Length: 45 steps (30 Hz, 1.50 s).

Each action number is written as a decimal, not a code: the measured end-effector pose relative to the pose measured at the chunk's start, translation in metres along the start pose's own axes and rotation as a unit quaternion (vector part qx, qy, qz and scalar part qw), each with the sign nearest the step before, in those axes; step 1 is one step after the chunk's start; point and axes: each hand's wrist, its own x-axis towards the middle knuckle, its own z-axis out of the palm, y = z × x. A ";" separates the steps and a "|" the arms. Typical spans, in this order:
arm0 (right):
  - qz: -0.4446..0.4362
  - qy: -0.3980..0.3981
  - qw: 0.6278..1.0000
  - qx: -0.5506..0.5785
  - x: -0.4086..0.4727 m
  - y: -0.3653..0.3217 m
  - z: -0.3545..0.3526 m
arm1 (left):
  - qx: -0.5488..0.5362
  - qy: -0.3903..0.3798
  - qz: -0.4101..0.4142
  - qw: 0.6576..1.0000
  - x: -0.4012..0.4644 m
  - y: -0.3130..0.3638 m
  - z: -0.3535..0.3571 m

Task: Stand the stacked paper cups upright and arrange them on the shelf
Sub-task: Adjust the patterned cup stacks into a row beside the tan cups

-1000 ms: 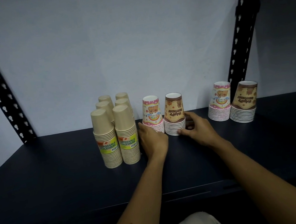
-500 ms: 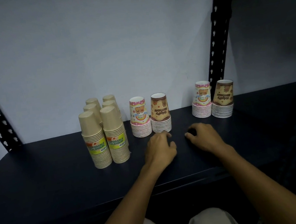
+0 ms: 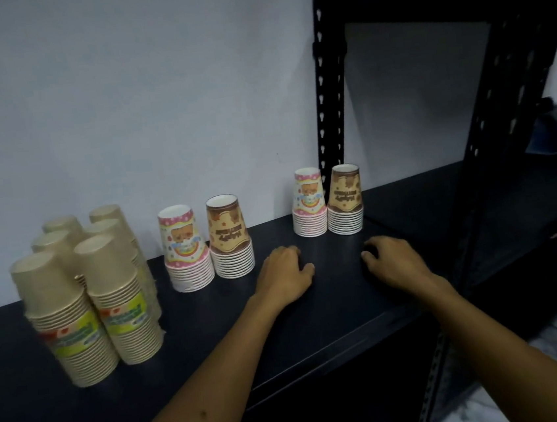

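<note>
Several stacks of plain tan paper cups (image 3: 71, 315) stand upside down at the left of the dark shelf (image 3: 216, 348). A pink bear-print stack (image 3: 185, 251) and a brown-print stack (image 3: 231, 238) stand side by side in the middle. A second pink stack (image 3: 309, 204) and a second brown stack (image 3: 345, 202) stand farther right by the rack post. My left hand (image 3: 285, 275) rests on the shelf with fingers loosely curled, holding nothing, just right of the middle brown stack. My right hand (image 3: 396, 263) lies on the shelf below the right pair, also holding nothing.
A black perforated rack post (image 3: 326, 78) rises behind the right pair of stacks. A second post (image 3: 489, 140) stands at the shelf's front right. A white wall backs the shelf. Another dark shelf (image 3: 523, 199) continues to the right.
Both hands have let go of the middle pink and brown stacks and drawn back to the right. The view has swung rightward, showing more of the rack.
</note>
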 end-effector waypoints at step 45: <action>-0.021 0.061 0.939 0.337 0.054 -0.003 0.011 | -0.268 0.151 -0.040 0.951 0.053 0.008 0.021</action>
